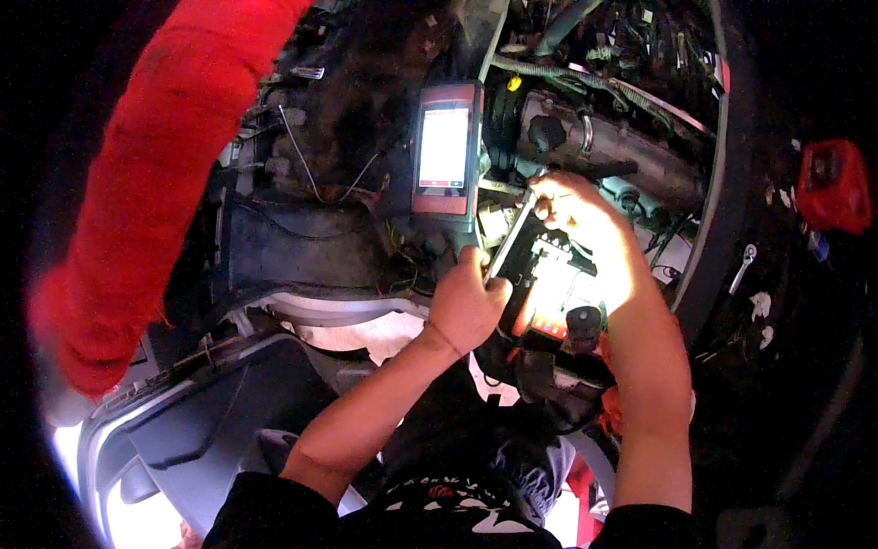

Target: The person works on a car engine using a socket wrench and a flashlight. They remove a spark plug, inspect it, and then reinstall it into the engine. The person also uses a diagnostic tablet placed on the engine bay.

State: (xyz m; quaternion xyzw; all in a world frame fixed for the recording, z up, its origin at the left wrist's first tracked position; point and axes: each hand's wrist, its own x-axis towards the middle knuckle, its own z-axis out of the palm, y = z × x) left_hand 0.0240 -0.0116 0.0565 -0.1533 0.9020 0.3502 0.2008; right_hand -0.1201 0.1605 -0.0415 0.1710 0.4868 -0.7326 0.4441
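Note:
A slim silver metal bar [514, 232] slants between my two hands; its exact kind does not show. My left hand [468, 297] is closed round the lower end, thumb along it. Fingers of my right hand [565, 203] pinch the upper end, under a bright light that washes out part of the hand and wrist. Just left of the bar stands a handheld tablet-like device [444, 151] with a red and black casing and a lit screen. Below my right hand is a brightly lit box-shaped part [549, 297] with an orange lower edge, partly hidden by glare.
An opened compartment shows a grey metal cylinder [608, 146], hoses and wiring. A thick curved, red fabric-covered piece [155, 183] crosses the left side. At the right lie a ratchet [744, 267] and a red case-like object [834, 187]. A door panel [219, 421] stands at lower left.

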